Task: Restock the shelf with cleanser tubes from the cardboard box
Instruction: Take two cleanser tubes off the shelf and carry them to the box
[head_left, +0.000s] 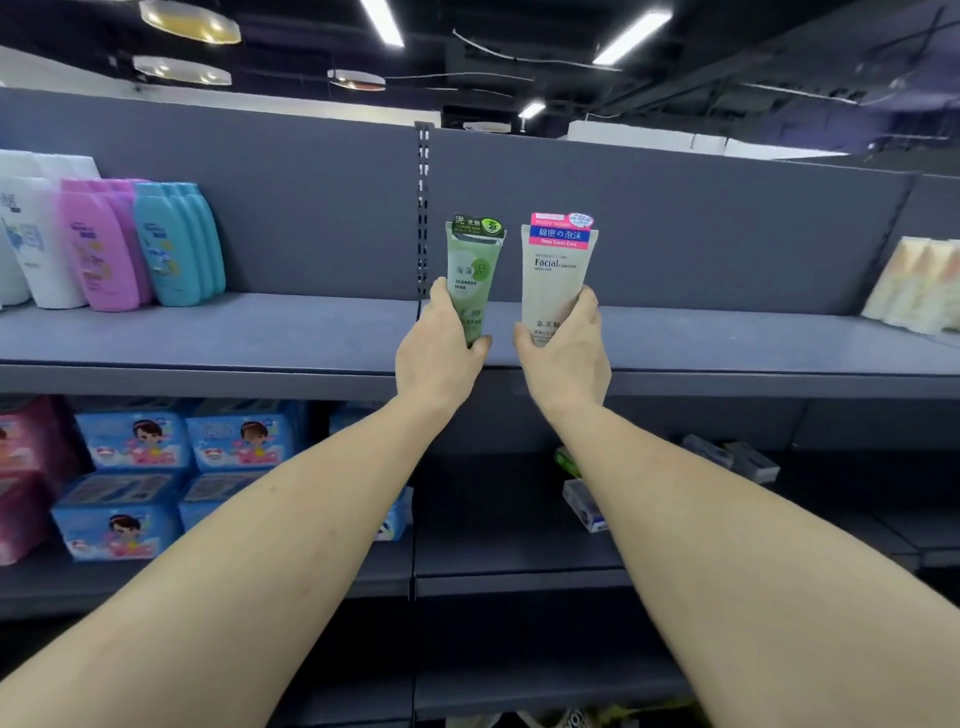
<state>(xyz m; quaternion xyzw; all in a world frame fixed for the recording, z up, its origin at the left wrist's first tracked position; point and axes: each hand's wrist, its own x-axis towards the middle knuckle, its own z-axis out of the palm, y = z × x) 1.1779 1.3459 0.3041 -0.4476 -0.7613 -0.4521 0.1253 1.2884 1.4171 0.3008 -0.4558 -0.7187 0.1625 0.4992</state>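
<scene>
Both arms reach up to the grey shelf (208, 332), and each hand carries one cleanser tube upright, crimped end up. The left hand (436, 353) has its grip wrapped round the lower part of the green tube (474, 270), thumb on its left edge and fingertips showing at its right; the right hand (563, 358) has its grip closed round the lower part of the white tube (556, 275), which reads "Facial cleanser" under a pink header. The two tubes stand side by side, near each other but apart, over the middle of the shelf just right of its slotted upright (423, 208). Whether their caps already touch the shelf board cannot be told, since the hands cover the bottoms. As a judgement, the restocking looks to be at an early stage: the middle stretch of the shelf around the hands holds no other tubes, so these seem to be the first pair going into this spot, and neither has been let go yet. What remains is to set both down, release them, and fetch more; the cardboard box is not in view, so how many are left cannot be told. Far to the left on the shelf stand white, pink and blue bottles (171, 244); far to the right, pale packs (919, 286).
</scene>
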